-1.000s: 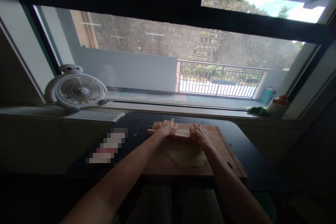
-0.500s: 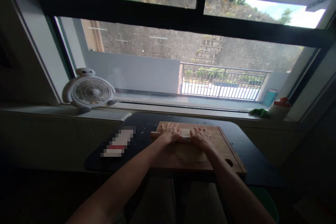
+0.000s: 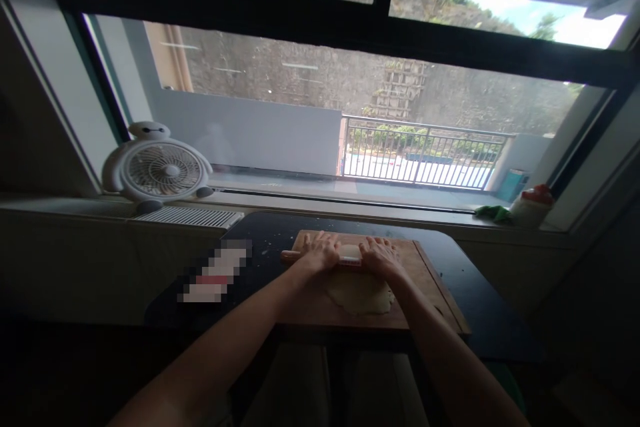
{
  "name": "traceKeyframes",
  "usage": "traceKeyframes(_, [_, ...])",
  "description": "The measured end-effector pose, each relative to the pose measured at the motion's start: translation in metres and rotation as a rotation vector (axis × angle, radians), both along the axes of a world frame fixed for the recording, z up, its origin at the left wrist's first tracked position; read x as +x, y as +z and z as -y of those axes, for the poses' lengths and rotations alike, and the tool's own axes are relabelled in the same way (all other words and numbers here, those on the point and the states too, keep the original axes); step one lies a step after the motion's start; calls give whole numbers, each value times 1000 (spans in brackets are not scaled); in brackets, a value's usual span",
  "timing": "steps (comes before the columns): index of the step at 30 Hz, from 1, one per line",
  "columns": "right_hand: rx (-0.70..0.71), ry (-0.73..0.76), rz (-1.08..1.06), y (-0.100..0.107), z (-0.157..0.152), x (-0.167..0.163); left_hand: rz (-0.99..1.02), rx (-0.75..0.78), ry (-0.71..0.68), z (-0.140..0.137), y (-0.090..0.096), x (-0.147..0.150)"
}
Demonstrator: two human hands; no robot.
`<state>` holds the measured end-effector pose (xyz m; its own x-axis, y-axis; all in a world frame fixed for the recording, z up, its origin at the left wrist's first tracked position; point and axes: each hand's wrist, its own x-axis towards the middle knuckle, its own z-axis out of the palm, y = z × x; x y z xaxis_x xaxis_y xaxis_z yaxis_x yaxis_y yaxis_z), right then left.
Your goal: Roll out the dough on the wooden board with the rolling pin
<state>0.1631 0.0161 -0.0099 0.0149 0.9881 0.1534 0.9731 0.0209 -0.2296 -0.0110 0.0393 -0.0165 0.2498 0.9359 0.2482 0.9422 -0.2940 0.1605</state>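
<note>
A wooden rolling pin (image 3: 350, 261) lies across a flat, pale sheet of dough (image 3: 361, 295) on a wooden cutting board (image 3: 417, 283). My left hand (image 3: 321, 250) presses on the pin's left part, its fingers reaching over the top; the pin's left end sticks out beyond it. On the right part rests my right hand (image 3: 381, 255), palm down with fingers forward, hiding the pin's right end. A short stretch of pin with a pale, red-marked band shows between the hands. Dough shows on both the near and far sides of the pin.
The board sits on a dark table (image 3: 493, 320) with white flecks on it. A pixelated object (image 3: 215, 273) lies at the left. A white fan (image 3: 160, 170) stands by the window; a red-topped bottle (image 3: 533, 208) and green cloth (image 3: 493, 213) are on the sill at right.
The view has shifted slightly, so the fan sits further left in it. Both hands stay on the rolling pin, and my wrists look a little further forward over it.
</note>
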Motion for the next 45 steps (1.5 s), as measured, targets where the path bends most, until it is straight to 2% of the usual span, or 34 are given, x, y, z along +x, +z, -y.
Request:
traceKeyframes(5, [148, 7, 37, -7, 52, -9, -12, 116, -69, 57, 1, -4])
traceKeyframes(8, [209, -6, 57, -9, 62, -11, -36, 149, -69, 66, 3, -4])
traceKeyframes(11, [146, -16, 56, -4, 48, -9, -52, 106, -38, 48, 6, 0])
traceKeyframes(18, [39, -32, 22, 7, -14, 2, -60, -39, 76, -17, 14, 12])
traceKeyframes(22, [10, -39, 5, 4, -27, 5, -62, -58, 116, -25, 15, 15])
traceKeyframes(25, [43, -25, -1, 0, -14, 4, -61, -16, 75, -8, 12, 12])
traceKeyframes(32, [216, 41, 20, -9, 53, -5, -51, 130, -9, 67, 3, 0])
traceKeyframes(35, [277, 45, 40, -11, 65, -6, -38, 139, -12, 78, 2, -2])
traceKeyframes(39, [196, 28, 33, -5, 49, -5, -40, 62, 9, 61, 3, 2])
traceKeyframes(45, [74, -8, 3, 3, -8, 0, -36, -78, 48, -4, 7, 10])
